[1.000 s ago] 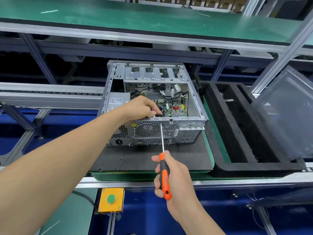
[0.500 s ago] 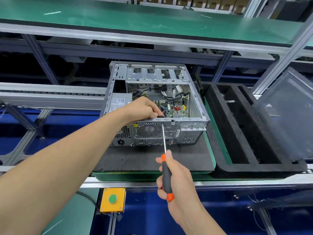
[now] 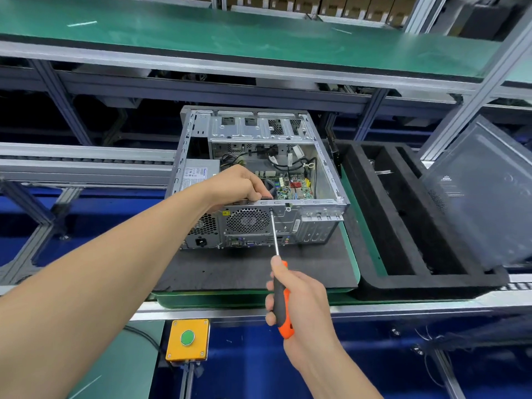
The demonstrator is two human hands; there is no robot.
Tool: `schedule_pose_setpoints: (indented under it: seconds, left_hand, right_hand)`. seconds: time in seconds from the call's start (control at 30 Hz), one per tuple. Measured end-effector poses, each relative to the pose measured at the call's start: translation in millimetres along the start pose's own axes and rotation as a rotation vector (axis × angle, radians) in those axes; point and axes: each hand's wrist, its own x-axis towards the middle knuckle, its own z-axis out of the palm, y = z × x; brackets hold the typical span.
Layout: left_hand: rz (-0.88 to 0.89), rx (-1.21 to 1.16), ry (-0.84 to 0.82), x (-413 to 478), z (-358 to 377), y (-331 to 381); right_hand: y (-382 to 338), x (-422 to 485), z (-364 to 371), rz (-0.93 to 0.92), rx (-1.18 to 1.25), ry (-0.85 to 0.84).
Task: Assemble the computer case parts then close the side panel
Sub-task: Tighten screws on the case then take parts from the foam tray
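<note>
An electronics assembly line in a factory is shown. Across the top of the frame a green-matted shelf (image 3: 201,33) is carried on aluminium profile framing (image 3: 475,90), with cartons (image 3: 331,5) stacked behind. A roller conveyor (image 3: 86,161) is seen at the left and a yellow push-button box (image 3: 187,338) at lower centre. An open computer case (image 3: 259,131) is set on a foam-padded pallet (image 3: 244,272) beside a black foam tray (image 3: 374,286).
</note>
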Motion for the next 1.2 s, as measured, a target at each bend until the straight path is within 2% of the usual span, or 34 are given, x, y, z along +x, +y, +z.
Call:
schedule_pose_setpoints:
  seconds: [0.13, 0.23, 0.33, 0.47, 0.53, 0.63, 0.7, 0.77, 0.93, 1.0, 1.03, 1.07, 1.17, 1.2]
  left_hand:
    - [-0.013, 0.029, -0.016, 2, -2, 3]
    - [-0.022, 0.031, -0.028, 2, -2, 3]
    - [-0.014, 0.051, -0.040, 3, -2, 4]
    - [-0.012, 0.045, -0.050, 4, -3, 2]
    - [-0.014, 0.029, -0.057, 5, -4, 1]
    - [-0.027, 0.026, -0.079, 6, -4, 3]
    - [-0.043, 0.021, -0.088, 6, -4, 5]
    - [-0.050, 0.015, -0.093, 7, -3, 6]
    - [-0.051, 0.002, -0.091, 7, -2, 7]
    - [-0.048, 0.008, -0.089, 7, -2, 8]
    - [-0.043, 0.012, -0.091, 6, -2, 8]
    - [-0.036, 0.019, -0.096, 6, -2, 8]
    - [-0.031, 0.030, -0.105, 6, -3, 8]
    - [-0.031, 0.030, -0.107, 5, -3, 8]
  right_hand:
    - [-4, -2, -3, 0.166, 0.087, -0.126]
    - [-6, -3, -3, 0.189, 0.050, -0.140]
    - [-6, -3, -3, 0.060, -0.061, -0.016]
    - [0, -1, -3, -0.184, -0.333, 0.170]
    - [-4, 0, -5, -0.138, -0.271, 0.097]
    - [-14, 1, -13, 0.190, 0.147, -0.216]
    - [-14, 3, -17, 0.270, 0.296, -0.319]
    - [-12, 4, -17, 0.215, 0.200, -0.292]
    - [3, 8, -9, -0.196, -0.283, 0.096]
    - [6, 8, -7, -0.333, -0.523, 0.196]
    - [5, 7, -7, -0.339, -0.554, 0.192]
    - [3, 7, -8, -0.269, -0.471, 0.131]
    - [-8, 9, -14, 0.204, 0.195, -0.260]
    - [-9, 9, -18, 0.286, 0.321, -0.333]
